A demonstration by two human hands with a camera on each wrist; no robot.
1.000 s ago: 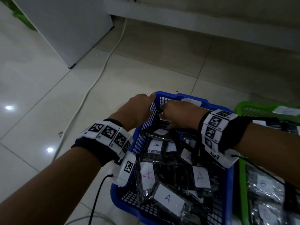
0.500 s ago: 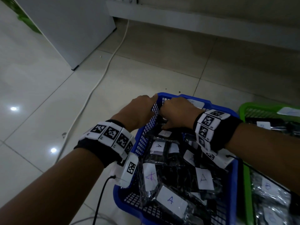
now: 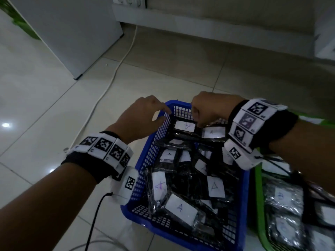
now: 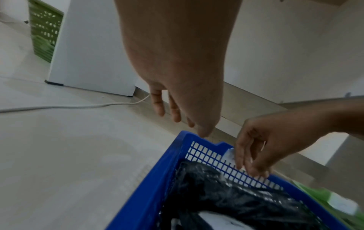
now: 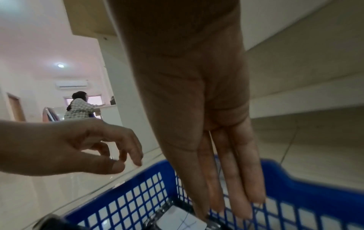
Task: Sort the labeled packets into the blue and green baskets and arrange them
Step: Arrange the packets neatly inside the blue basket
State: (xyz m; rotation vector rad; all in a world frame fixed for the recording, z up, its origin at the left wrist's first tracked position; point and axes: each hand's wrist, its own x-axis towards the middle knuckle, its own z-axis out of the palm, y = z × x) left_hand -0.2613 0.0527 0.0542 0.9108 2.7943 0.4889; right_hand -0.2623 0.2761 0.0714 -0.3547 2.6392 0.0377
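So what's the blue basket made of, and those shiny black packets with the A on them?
The blue basket looks like moulded plastic: one even colour, smooth glossy rim, walls a grid of small square holes. The packets seem to be thin clear plastic film over something dark: it crinkles and throws bright glints. Their white labels look like matt paper with a handwritten A, probably stickers.

Packets (image 3: pixel 183 191) crowd the blue basket (image 3: pixel 145 160), the green basket (image 3: pixel 258 196) touches its right side, floor (image 3: pixel 45 105) left lies open.
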